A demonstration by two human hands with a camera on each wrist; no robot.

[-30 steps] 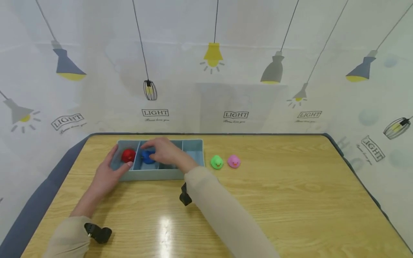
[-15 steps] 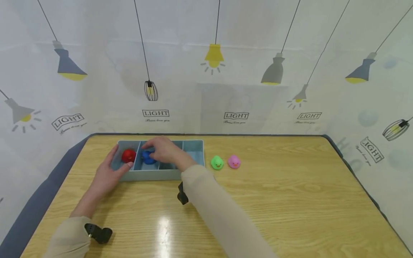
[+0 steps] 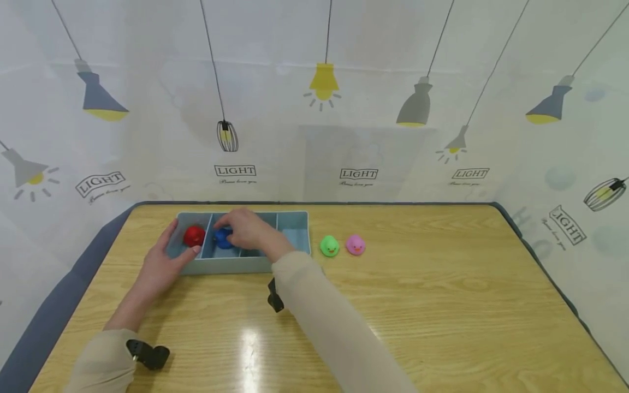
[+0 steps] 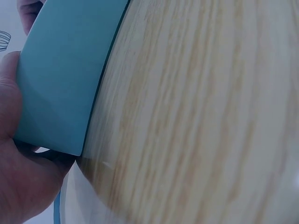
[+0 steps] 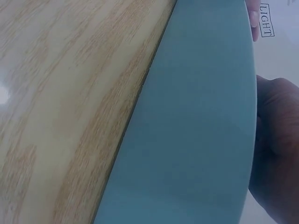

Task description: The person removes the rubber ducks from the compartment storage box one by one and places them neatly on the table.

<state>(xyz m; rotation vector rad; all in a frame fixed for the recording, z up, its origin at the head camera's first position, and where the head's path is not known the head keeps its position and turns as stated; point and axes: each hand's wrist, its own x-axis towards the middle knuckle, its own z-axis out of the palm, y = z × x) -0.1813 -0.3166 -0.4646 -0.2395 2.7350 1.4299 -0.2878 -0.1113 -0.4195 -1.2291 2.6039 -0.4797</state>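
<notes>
From the head camera, we are seeing the right hand (image 3: 250,232) reaching into the pale blue plastic divided tray (image 3: 294,240), its fingers curling over the small blue rubber duck (image 3: 222,238), which is sitting in the second compartment from the left. Whether the fingers are actually pinching the duck we cannot tell. The left hand (image 3: 164,262) is resting against the tray's left end with its fingers straight, the thumb lying on the front rim beside the small red rubber duck (image 3: 194,236) in the leftmost compartment. A green rubber duck (image 3: 329,246) and a pink rubber duck (image 3: 355,245) are standing just beside each other on the light wooden table (image 3: 442,305), right of the tray. Compared with a second ago, both hands and all ducks are staying where they were; only the view is shifting slightly.

From the left wrist, we are seeing the palm pressing the tray's corner (image 4: 60,88).

From the right wrist, we are seeing the tray's outer wall (image 5: 196,140) filling the view, with the hand mostly hidden behind it.
</notes>
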